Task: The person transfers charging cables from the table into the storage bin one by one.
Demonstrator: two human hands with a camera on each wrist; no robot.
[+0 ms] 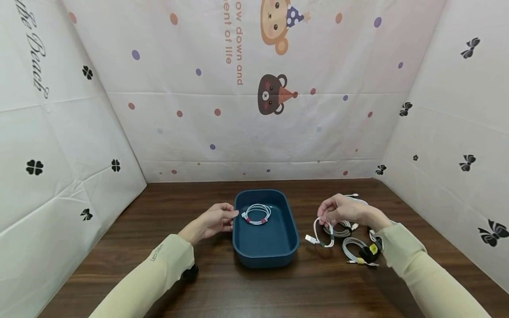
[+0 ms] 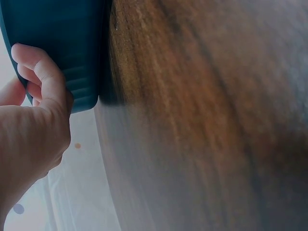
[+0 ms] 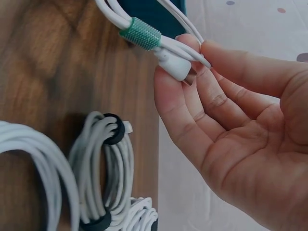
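My left hand (image 1: 218,219) grips the left rim of a dark blue plastic bin (image 1: 265,260), its fingers against the outer wall in the left wrist view. Inside the bin lies a coiled white cable (image 1: 257,206) with red ties. Over the table to the right, my right hand (image 1: 338,210) pinches a looped white USB cable (image 1: 316,229) between thumb and fingers. A green tie (image 3: 140,33) bands this cable, and a small white plug (image 3: 174,66) sits at my fingertips in the right wrist view.
Beneath and beside my right hand are several coiled cables, among them a grey one (image 3: 86,168) with black ties and one with a yellow tie (image 1: 361,261). The brown wooden table (image 1: 254,291) is bordered by printed white sheets (image 1: 199,132) at the back and sides.
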